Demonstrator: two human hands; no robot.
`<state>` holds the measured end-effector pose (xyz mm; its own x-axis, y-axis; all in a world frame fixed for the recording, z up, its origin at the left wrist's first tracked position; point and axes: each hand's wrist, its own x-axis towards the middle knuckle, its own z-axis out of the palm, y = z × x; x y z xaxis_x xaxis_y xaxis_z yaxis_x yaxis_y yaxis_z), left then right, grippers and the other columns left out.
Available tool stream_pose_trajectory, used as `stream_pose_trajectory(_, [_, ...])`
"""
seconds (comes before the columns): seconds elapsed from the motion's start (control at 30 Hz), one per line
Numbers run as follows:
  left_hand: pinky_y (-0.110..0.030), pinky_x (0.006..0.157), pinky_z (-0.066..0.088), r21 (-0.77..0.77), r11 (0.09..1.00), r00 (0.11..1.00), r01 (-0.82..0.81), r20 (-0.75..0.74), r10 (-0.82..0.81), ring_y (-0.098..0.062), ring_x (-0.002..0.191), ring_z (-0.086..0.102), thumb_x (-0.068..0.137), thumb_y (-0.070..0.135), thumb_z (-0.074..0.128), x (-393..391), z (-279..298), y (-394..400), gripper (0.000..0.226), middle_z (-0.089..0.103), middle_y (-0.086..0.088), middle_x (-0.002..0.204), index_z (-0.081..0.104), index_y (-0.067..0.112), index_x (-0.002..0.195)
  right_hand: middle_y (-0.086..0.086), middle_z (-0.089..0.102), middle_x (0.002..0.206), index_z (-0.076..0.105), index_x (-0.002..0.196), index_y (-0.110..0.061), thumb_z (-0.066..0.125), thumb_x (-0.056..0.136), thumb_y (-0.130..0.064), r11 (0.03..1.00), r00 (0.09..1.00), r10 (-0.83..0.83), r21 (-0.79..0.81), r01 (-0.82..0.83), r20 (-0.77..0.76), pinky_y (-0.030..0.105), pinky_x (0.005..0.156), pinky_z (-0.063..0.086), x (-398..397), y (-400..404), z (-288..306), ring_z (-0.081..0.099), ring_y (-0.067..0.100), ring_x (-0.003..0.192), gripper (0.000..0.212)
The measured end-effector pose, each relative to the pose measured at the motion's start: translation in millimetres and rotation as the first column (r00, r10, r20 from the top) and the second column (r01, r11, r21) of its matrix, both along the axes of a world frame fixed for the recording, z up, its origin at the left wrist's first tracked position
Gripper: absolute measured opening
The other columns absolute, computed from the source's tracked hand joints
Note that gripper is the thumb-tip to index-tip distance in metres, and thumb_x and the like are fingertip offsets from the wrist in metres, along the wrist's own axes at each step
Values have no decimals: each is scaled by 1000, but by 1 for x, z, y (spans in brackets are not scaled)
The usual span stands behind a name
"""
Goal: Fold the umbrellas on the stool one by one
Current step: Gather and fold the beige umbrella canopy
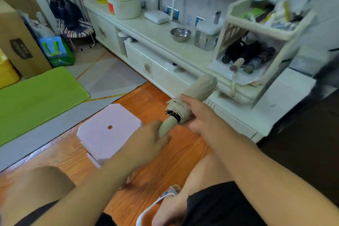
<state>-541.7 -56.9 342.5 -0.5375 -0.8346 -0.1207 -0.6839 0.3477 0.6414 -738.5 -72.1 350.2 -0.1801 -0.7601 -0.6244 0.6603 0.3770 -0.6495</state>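
Beige umbrella (190, 101), collapsed and bundled, held in the air above the floor at about 2 o'clock from the pink stool (108, 132), tip pointing up toward 1 o'clock. Right hand (196, 113) wraps the canopy's lower end, likely to keep the folds bunched. Left hand (146, 139) grips the handle (166, 126), steadying the shaft. Stool top bare. Other folded umbrellas (247, 57) lie on the white shelf rack (275, 36) at 2 o'clock, so this looks like the last.
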Motion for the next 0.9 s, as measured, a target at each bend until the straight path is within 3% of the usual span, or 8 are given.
stream_pose_trajectory(0.1, [-26, 49, 38, 277, 959, 966, 56, -256, 17, -12, 52, 50, 101, 43, 57, -26, 19, 0, 20, 60, 5, 66, 61, 27, 90, 17, 73, 109, 61, 127, -4, 75, 90, -17, 989, 986, -145, -18, 144, -82, 57, 94, 54, -36, 8, 10, 71, 31, 94, 41])
stream_pose_trajectory(0.17, [-28, 47, 25, 593, 797, 923, 113, -361, 137, -15, 48, 38, 103, 36, 57, -43, 25, -4, 24, 53, 0, 66, 64, 13, 104, 18, 72, 112, 61, 126, -6, 75, 91, -20, 987, 979, -161, -29, 159, -126, 56, 87, 57, -59, 14, 15, 72, 32, 94, 41])
stream_pose_trajectory(0.2, [-29, 48, 22, 638, 754, 915, 156, -380, 133, -14, 48, 34, 104, 33, 55, -54, 24, -6, 28, 50, -1, 67, 62, 7, 112, 18, 72, 113, 61, 126, -7, 75, 91, -23, 987, 976, -158, -33, 154, -152, 56, 84, 58, -69, 16, 18, 72, 33, 95, 42])
stream_pose_trajectory(0.3, [-27, 46, 26, 580, 790, 898, 200, -431, 89, -12, 48, 32, 106, 29, 50, -93, 19, -19, 32, 45, -1, 69, 52, -1, 117, 16, 70, 118, 60, 127, -13, 70, 94, -38, 977, 958, -200, -118, 179, -207, 54, 81, 61, -105, 14, 24, 70, 34, 103, 42])
stream_pose_trajectory(0.43, [-26, 47, 23, 604, 763, 833, 228, -528, 169, -12, 48, 28, 105, 22, 50, -160, 17, -46, 29, 42, -1, 68, 49, -4, 119, 4, 65, 113, 61, 130, -23, 56, 101, -48, 969, 928, -209, -194, 153, -309, 54, 102, 51, -171, 13, 30, 64, 32, 115, 39])
stream_pose_trajectory(0.67, [-28, 46, 32, 539, 828, 831, 152, -524, 189, -12, 48, 35, 103, 25, 46, -301, -15, -88, 12, 40, -4, 75, 48, 14, 97, -7, 40, 158, 33, 157, -31, 48, 106, -38, 958, 876, -220, -265, 110, -429, 48, 118, 35, -246, 5, 11, 44, 26, 142, 53])
stream_pose_trajectory(0.8, [-38, 63, 48, 414, 903, 820, 113, -552, 150, -21, 71, 55, 106, 32, 44, -369, -26, -100, 26, 53, -5, 86, 49, 13, 122, -12, 47, 152, 40, 154, -33, 50, 107, -34, 946, 848, -288, -269, 180, -446, 43, 115, 38, -263, 1, -11, 49, 18, 136, 48])
stream_pose_trajectory(0.9, [-33, 79, 41, 199, 975, 847, 99, -531, 22, -29, 104, 59, 106, 31, 49, -418, -17, -118, 45, 58, -2, 103, 39, 9, 144, -6, 53, 147, 46, 151, -30, 48, 108, -29, 926, 806, -369, -260, 275, -463, 43, 112, 42, -275, 0, -26, 56, 18, 128, 43])
